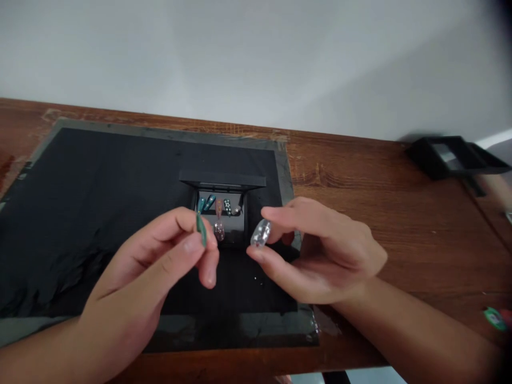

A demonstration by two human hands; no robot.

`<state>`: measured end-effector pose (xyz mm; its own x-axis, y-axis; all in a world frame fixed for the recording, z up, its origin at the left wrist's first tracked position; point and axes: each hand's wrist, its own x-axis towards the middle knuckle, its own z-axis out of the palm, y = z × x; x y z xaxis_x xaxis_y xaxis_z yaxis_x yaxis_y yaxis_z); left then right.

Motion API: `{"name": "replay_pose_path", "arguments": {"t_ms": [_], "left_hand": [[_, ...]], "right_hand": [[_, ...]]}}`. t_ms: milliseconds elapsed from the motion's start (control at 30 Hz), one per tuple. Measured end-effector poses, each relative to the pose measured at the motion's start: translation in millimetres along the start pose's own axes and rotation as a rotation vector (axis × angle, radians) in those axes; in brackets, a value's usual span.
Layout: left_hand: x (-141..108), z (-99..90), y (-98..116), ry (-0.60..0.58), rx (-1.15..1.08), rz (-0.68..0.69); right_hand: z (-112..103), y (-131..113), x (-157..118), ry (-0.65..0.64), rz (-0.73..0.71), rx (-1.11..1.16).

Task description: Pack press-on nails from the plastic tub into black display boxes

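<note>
Between the thumb and forefinger of my left hand (150, 272) is a green press-on nail (201, 230), seen nearly edge-on. My right hand (320, 245) pinches a clear press-on nail (261, 233) with silvery star-like specks, its thumb and a finger at the two ends. Behind and between the hands stands a small black box (222, 180) with its lid raised. Inside lie several decorated nails: teal ones (208, 202), a pinkish one (218, 208), a dark one with white stars (228, 207) and a glittery one (219, 230). My left fingers hide part of the box.
A black mat (120, 170) with taped edges covers much of the brown wooden table (352, 181). At the far right are a black open box (444, 154) and a small green item (495, 318). A pale wall rises behind. Tiny bright specks lie on the mat near my right hand.
</note>
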<state>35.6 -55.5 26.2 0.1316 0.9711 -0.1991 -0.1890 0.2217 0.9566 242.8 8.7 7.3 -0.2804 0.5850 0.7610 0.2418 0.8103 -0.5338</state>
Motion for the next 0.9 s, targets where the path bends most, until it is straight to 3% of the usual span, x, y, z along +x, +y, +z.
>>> {"name": "replay_pose_path", "arguments": {"t_ms": [233,533,700,900], "left_hand": [[4.7,-6.6,-1.9,0.090,-0.155,0.090],[2.5,-4.5,-2.5,0.097,-0.050,0.219],[1.2,-3.1,-1.1,0.071,0.000,0.186],[-2.7,0.0,-2.5,0.088,0.126,0.294]], "right_hand": [[-2.0,8.8,-5.4,-0.296,0.221,-0.072],[-4.1,14.6,-5.5,-0.588,0.330,-0.052],[-4.6,15.1,-4.0,-0.630,0.383,-0.091],[-4.8,13.9,-3.6,-0.652,0.404,-0.100]]}}
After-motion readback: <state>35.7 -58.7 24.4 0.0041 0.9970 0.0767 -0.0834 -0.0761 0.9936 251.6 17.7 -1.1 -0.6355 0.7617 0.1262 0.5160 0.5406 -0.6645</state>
